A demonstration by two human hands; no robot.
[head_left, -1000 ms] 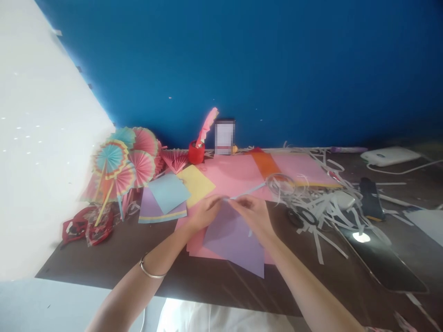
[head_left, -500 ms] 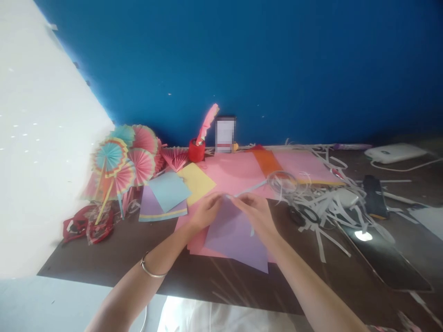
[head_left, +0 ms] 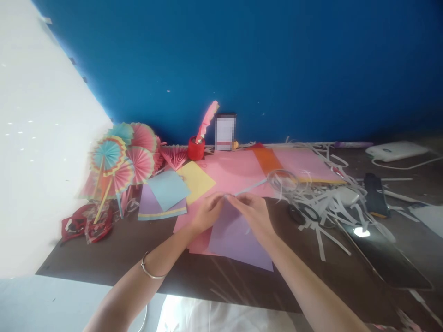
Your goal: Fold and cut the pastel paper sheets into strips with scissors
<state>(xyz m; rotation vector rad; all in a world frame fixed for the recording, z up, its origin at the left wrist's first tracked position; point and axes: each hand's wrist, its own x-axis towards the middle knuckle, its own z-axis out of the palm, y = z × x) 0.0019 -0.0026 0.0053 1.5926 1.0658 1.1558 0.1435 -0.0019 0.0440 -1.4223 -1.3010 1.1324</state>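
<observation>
Over the middle of the table, my left hand (head_left: pixel 210 211) and my right hand (head_left: pixel 252 210) meet fingertip to fingertip. Both pinch a thin light blue paper strip (head_left: pixel 252 186), which slants out past my right fingers toward the upper right. The small part between the fingertips is mostly hidden. Under my hands lies a purple paper sheet (head_left: pixel 238 246), partly covered by my right hand and on top of pink paper (head_left: pixel 228 170). To the left of my left hand rest a yellow sheet (head_left: pixel 199 179) and a light blue sheet (head_left: pixel 169 190) on another purple sheet (head_left: pixel 147 205).
Folded paper fans (head_left: pixel 138 163) stand at the left, behind red-handled scissors (head_left: pixel 74 227). A red pot (head_left: pixel 196 148) is at the back. White paper scraps (head_left: pixel 320 240), a clear tape roll (head_left: pixel 282 177) and a phone (head_left: pixel 391 258) lie to the right on the dark table (head_left: pixel 145 251).
The purple sheet under my hands has turned a little, its near corner shifting right. My fingertips stay pinched together on the blue strip. The view has shifted slightly.
</observation>
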